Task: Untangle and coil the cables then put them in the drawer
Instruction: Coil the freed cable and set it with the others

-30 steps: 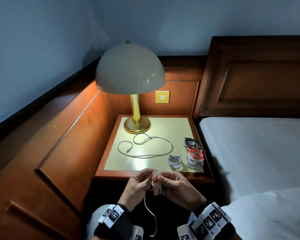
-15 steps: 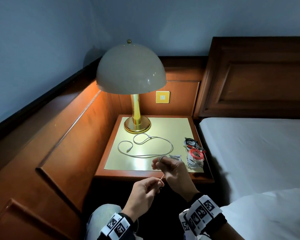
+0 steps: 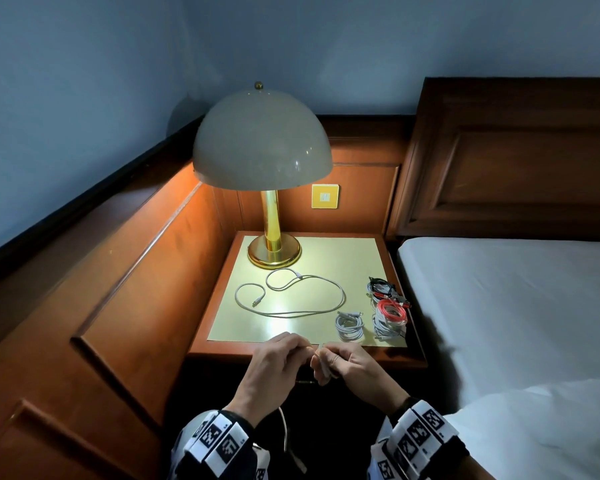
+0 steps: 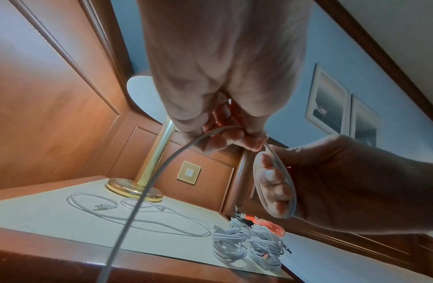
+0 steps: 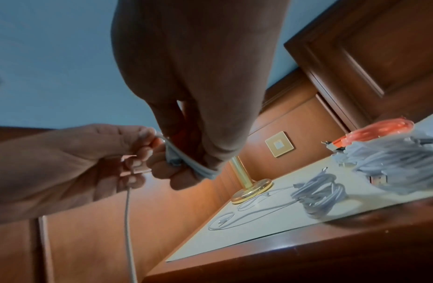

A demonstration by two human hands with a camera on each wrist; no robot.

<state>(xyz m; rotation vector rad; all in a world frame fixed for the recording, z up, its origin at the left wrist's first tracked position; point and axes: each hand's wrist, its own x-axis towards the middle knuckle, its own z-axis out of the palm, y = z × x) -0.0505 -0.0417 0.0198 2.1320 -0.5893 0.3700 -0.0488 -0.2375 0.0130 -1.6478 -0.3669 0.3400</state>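
We hold the white cable [image 4: 159, 164] in front of the nightstand [image 3: 302, 353]: right hand [image 3: 355, 370] keeps its loops wound round the fingers [image 4: 271, 183], left hand [image 3: 274, 367] pinches the free run. A loose cable [image 3: 291, 296] and coiled bundles [image 3: 350, 326] lie on top.

A polished brass-coloured metal lamp [image 3: 273, 237] with a smooth, slightly glossy cream dome shade stands on a nightstand [image 3: 222, 351] of varnished reddish wood, its top covered by a smooth pale sheet with a soft sheen. The wall panelling [image 3: 129, 299] and headboard [image 3: 520, 168] are the same lacquered wood, darker on the headboard. A loose white cable [image 3: 291, 313] and coiled bundles [image 3: 350, 327] look like smooth matt plastic; one coil [image 3: 391, 310] is glossy red. The bed sheet [image 3: 520, 306] is matt white cloth. The wall [image 3: 84, 81] is matt blue.
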